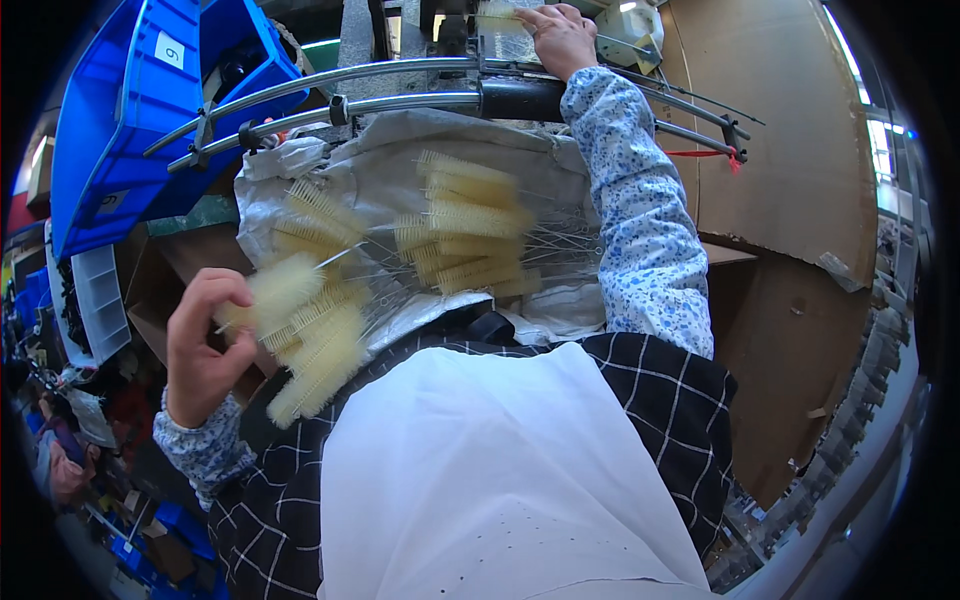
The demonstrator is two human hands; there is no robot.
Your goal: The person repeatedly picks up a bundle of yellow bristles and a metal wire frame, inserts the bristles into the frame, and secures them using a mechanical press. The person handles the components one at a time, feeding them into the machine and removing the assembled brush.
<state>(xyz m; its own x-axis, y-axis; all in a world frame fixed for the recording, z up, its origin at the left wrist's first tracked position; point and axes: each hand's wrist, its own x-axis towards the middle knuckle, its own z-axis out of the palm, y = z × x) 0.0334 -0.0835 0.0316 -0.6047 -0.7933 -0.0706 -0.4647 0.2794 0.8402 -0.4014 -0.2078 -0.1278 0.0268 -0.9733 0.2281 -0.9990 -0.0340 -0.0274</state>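
Note:
At the left, my left hand (205,345) is closed on the bristled end of a pale yellow twisted-wire brush (285,290), its bare wire pointing up and to the right. Beneath it lie several similar brushes (325,345) in a loose pile on a white cloth sheet (385,140). A second pile of brushes (470,225) is to the right, wire handles toward my right sleeve. My right hand (560,38) reaches far over the metal rails to the machine, its fingers pinched at another yellow brush (502,17). The fingertips' exact hold is partly hidden.
Two curved metal rails (420,100) cross in front of the machine (450,40). Blue plastic bins (120,130) stand at the left. A tall cardboard sheet (770,130) rises at the right, with a red ribbon (735,160) tied at the rail's end.

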